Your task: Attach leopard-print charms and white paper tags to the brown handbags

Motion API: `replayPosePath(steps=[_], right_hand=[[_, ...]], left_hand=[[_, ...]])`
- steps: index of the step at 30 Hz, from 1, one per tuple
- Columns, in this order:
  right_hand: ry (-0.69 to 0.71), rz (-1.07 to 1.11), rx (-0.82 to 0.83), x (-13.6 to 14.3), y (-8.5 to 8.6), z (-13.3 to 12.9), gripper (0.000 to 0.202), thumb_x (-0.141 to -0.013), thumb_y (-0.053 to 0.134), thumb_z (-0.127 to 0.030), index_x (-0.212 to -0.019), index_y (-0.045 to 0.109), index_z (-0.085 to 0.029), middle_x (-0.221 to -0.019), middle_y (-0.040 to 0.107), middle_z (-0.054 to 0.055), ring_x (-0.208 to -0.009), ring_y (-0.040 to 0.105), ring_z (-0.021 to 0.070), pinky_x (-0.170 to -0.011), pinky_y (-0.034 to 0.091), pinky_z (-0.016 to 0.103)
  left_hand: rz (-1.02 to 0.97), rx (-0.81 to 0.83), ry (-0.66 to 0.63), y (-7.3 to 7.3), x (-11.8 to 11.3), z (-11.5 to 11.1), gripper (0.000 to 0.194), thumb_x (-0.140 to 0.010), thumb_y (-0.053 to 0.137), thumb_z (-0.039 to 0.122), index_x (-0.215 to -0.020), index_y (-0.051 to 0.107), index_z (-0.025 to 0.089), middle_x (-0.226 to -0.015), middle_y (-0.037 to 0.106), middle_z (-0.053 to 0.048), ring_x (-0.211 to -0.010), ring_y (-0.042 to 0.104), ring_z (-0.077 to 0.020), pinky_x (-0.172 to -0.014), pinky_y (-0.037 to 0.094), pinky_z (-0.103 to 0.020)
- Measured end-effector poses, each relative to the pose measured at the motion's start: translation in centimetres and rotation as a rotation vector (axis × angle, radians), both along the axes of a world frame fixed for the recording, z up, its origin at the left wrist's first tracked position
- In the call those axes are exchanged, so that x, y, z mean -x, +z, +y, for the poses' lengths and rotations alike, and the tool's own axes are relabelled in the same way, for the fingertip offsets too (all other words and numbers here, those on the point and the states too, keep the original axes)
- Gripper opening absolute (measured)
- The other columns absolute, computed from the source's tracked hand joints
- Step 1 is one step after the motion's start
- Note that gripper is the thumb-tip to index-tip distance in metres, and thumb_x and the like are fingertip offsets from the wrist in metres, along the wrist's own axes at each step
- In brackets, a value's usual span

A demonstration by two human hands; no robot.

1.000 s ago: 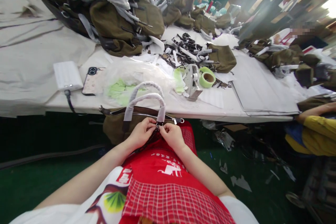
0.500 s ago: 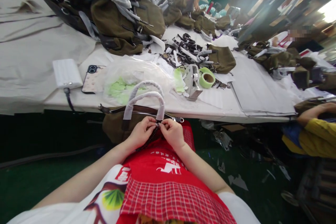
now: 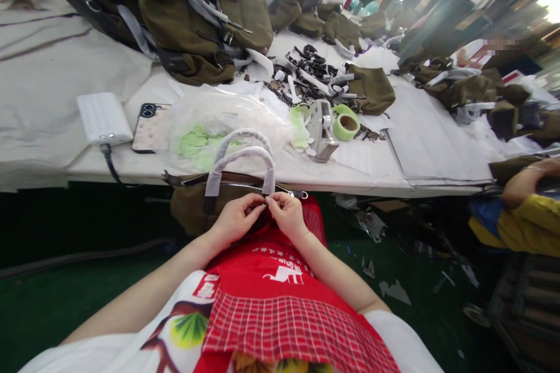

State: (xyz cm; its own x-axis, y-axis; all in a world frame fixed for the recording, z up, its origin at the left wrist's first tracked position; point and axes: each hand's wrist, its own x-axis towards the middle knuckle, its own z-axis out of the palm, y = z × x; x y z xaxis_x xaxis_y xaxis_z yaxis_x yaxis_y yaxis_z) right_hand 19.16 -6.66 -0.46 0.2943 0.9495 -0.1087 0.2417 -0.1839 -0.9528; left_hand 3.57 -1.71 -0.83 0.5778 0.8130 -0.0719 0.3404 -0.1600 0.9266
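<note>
An olive-brown handbag rests upright on my lap against the table edge, its zipper running along the top. Its two handles stand up, wrapped in white film. My left hand and my right hand meet at the lower end of the near handle. Both are closed in a pinch, fingertips almost touching. Whatever small dark piece sits between them is mostly covered by the fingers. A metal ring shows at the bag's right end.
On the table lie a power bank, a phone, a plastic bag, a metal tape dispenser, a green tape roll and dark straps. More bags are piled behind. A co-worker's arm is at right.
Both hands stay at the handle's base, their fingertips slightly higher and closer together. The small metal piece and dark strip seen below them earlier are now mostly hidden. The view has shifted slightly.
</note>
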Motion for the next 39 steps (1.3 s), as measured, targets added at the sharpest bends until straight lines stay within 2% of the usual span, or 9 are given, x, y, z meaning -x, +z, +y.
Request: replayPosePath(steps=[4,8,11,15,18,21,27,32,39], right_hand=[[0.064,0.094,0.004,0.0,0.4,-0.1,0.025,-0.082,0.061,-0.04,-0.081,0.067,-0.016,-0.05,0.053,-0.005,-0.043,0.045,0.0086,-0.044,0.036,0.02],[0.077,0.198,0.028,-0.7,1.1,-0.7,0.022,-0.079,0.065,-0.039,-0.082,0.064,-0.017,-0.055,0.058,-0.004,-0.046,0.052,0.0092,-0.047,0.043,0.02],[0.132,0.312,0.076,-1.3,2.0,-1.4,0.028,-0.072,0.073,-0.04,-0.084,0.062,-0.018,-0.072,0.069,0.001,-0.058,0.065,0.0134,-0.057,0.055,0.025],[0.26,0.426,0.063,-1.7,3.1,-2.4,0.04,-0.073,0.075,-0.038,-0.105,0.061,-0.019,-0.104,0.073,0.008,-0.092,0.072,0.0208,-0.081,0.059,0.033],[0.272,0.394,0.07,-1.7,3.6,-2.7,0.031,-0.085,0.064,-0.04,-0.107,0.062,-0.018,-0.104,0.074,0.008,-0.092,0.073,0.0208,-0.068,0.059,0.028],[0.233,0.165,0.032,-1.8,4.1,-3.0,0.027,-0.094,0.052,-0.04,-0.102,0.066,-0.018,-0.093,0.075,0.007,-0.078,0.074,0.018,-0.061,0.056,0.025],[0.382,-0.403,-0.102,-2.3,5.5,-3.2,0.024,-0.096,0.051,-0.034,-0.097,0.072,-0.022,-0.091,0.075,0.004,-0.084,0.071,0.0169,-0.081,0.052,0.027],[0.478,-0.533,-0.133,-2.3,5.8,-3.2,0.029,-0.099,0.045,-0.032,-0.103,0.072,-0.022,-0.096,0.074,0.005,-0.083,0.069,0.0167,-0.079,0.049,0.026],[0.514,-0.61,-0.107,-2.4,5.4,-3.2,0.033,-0.1,0.042,-0.036,-0.102,0.072,-0.024,-0.086,0.072,0.003,-0.075,0.064,0.0146,-0.073,0.044,0.023]], left_hand=[[0.001,-0.112,0.05,0.0,0.0,0.2,0.022,-0.087,0.056,0.036,-0.092,0.072,0.022,-0.089,0.073,-0.003,-0.084,0.067,-0.019,-0.081,0.051,-0.03],[-0.047,-0.196,0.224,0.4,0.0,0.3,0.021,-0.083,0.061,0.038,-0.078,0.073,0.02,-0.091,0.067,-0.006,-0.089,0.063,-0.0197,-0.082,0.051,-0.03],[-0.162,0.026,0.274,1.5,0.3,0.5,0.025,-0.082,0.062,0.043,-0.081,0.071,0.019,-0.085,0.068,-0.005,-0.071,0.061,-0.0151,-0.064,0.051,-0.026],[-0.264,0.394,0.174,3.0,0.6,0.9,0.034,-0.081,0.065,0.05,-0.086,0.07,0.017,-0.065,0.067,-0.001,-0.05,0.053,-0.0099,-0.049,0.046,-0.021],[-0.317,0.509,0.191,3.5,0.5,1.1,0.037,-0.068,0.077,0.05,-0.081,0.067,0.016,-0.068,0.07,-0.002,-0.054,0.059,-0.0113,-0.055,0.052,-0.023],[-0.307,0.577,0.174,4.0,0.4,1.2,0.038,-0.063,0.081,0.048,-0.08,0.066,0.017,-0.067,0.07,-0.001,-0.054,0.06,-0.0117,-0.056,0.053,-0.025],[-0.192,0.36,-0.005,5.6,0.3,0.6,0.028,-0.074,0.071,0.045,-0.073,0.07,0.017,-0.07,0.066,-0.001,-0.059,0.056,-0.0121,-0.057,0.049,-0.024],[-0.119,0.103,-0.092,6.0,0.4,0.5,0.025,-0.081,0.063,0.041,-0.073,0.071,0.019,-0.073,0.067,-0.004,-0.07,0.059,-0.0161,-0.069,0.05,-0.028],[-0.06,0.005,-0.138,5.9,0.4,0.6,0.023,-0.084,0.059,0.039,-0.075,0.069,0.02,-0.073,0.066,-0.003,-0.07,0.059,-0.0163,-0.071,0.048,-0.028]])
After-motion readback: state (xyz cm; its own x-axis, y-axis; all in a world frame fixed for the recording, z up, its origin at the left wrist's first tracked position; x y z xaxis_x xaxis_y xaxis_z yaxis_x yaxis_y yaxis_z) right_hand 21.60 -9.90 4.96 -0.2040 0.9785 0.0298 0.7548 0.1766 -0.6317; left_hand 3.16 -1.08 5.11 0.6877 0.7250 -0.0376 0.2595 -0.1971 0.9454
